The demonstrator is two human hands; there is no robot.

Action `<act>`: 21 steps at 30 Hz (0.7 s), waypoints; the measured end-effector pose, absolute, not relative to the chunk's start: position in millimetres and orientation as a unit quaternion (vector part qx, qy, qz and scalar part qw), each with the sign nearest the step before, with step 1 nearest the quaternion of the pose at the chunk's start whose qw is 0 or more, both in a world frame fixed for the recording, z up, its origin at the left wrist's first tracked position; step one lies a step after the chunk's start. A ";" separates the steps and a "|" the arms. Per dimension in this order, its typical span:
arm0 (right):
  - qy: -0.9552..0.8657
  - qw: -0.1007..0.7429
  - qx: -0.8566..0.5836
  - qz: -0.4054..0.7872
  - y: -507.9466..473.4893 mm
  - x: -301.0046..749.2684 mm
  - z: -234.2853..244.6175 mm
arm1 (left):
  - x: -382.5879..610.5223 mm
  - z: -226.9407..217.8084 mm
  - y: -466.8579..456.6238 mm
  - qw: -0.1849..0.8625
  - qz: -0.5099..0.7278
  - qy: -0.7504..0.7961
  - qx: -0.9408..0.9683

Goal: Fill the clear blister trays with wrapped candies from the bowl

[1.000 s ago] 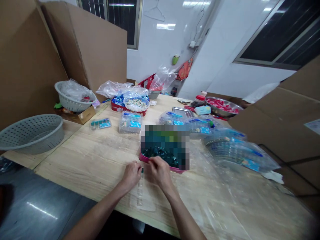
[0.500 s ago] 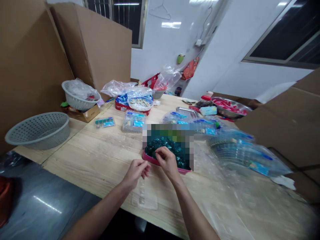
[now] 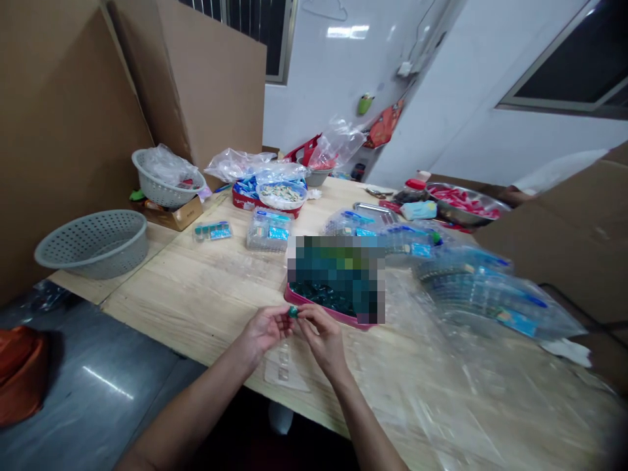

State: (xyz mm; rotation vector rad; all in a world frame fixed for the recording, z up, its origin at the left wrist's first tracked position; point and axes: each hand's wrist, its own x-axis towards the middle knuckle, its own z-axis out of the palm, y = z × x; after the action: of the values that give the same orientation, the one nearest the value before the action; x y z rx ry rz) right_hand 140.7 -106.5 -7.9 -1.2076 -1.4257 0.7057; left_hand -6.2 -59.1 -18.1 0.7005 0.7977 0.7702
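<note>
My left hand and my right hand meet above the near edge of the wooden table. Together their fingertips pinch a small dark green piece. Just behind them stands a pink tray heaped with many more dark green pieces, partly blurred out. Under my hands lies a clear plastic blister strip with small pockets.
A grey perforated basket stands at the left edge, a second basket with plastic behind it. Filled clear packs and bags spread across the middle and right. Cardboard sheets wall the left; a metal bowl sits far right.
My right hand went into the pink tray, came back with a green piece, and now both hands hold it together. The view has drifted left and tilted down.
</note>
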 end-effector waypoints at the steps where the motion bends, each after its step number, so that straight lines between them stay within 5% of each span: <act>1: -0.579 0.547 -0.507 0.329 -107.2 140.1 -8.1 | -8.2 -17.3 -58.6 0.802 0.350 0.373 0.310; 5: -0.494 0.539 -0.508 0.455 -109.1 139.3 -13.6 | -13.5 -19.2 -59.9 0.791 0.336 0.398 0.322; 9: -0.462 0.483 -0.548 0.503 -107.4 137.8 -30.5 | -13.4 -28.7 -65.2 0.662 0.329 0.476 0.476; 16: -0.576 0.407 -0.622 0.341 -103.4 129.4 -47.2 | -7.3 -34.6 -71.9 0.336 0.214 0.539 0.742; 21: -0.636 0.371 -0.623 0.266 -104.1 133.0 -34.8 | -7.2 -34.0 -74.0 0.274 0.177 0.525 0.786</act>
State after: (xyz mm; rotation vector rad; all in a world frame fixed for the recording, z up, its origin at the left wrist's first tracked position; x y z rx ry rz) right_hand 133.0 -104.1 -34.8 -1.5966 -1.6302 0.6817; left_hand -7.2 -74.0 -34.0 2.1138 1.4123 0.4773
